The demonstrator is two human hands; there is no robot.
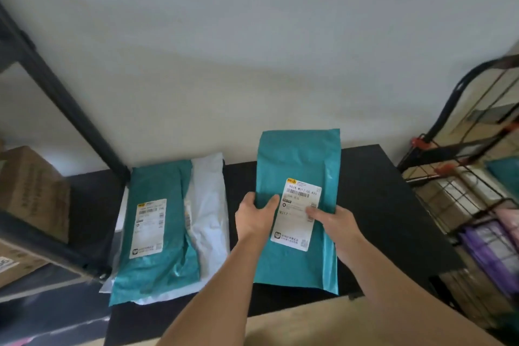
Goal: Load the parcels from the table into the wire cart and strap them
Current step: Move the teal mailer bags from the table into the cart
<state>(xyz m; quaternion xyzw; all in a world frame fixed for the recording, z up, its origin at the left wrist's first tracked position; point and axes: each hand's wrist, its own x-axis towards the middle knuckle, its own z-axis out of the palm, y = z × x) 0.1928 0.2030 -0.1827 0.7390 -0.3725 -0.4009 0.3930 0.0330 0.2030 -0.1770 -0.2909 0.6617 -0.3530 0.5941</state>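
1. Your left hand (pixel 257 215) gripped the left edge of the held teal parcel (pixel 300 160). The thumb lay on the front face and the other fingers were curled round the edge, with their tips hidden behind it.
2. Your right hand (pixel 334 220) pinched the same parcel from the right. The thumb pressed on the white shipping label (pixel 297 213), and the remaining fingers were behind the parcel, out of view.
3. You held the parcel with both hands, label toward you and long side running away from you, over the right half of the black table (pixel 373 177). Its top edge showed against the wall (pixel 252 37). You could not tell whether its lower edge touched the table.
4. A second teal parcel (pixel 157 222) lay flat on the left part of the table, label up. It partly overlapped a white parcel (pixel 207 205), which showed along its right side and below it. Both lay apart from the held parcel.
5. The wire cart (pixel 463 191) stood just beside the right end of the table. It already contained boxes and purple parcels (pixel 494 244), blurred behind its mesh.
6. A black shelf frame (pixel 56 98) stood at the left end of the table, with a cardboard box (pixel 31 191) on 1 of its levels.
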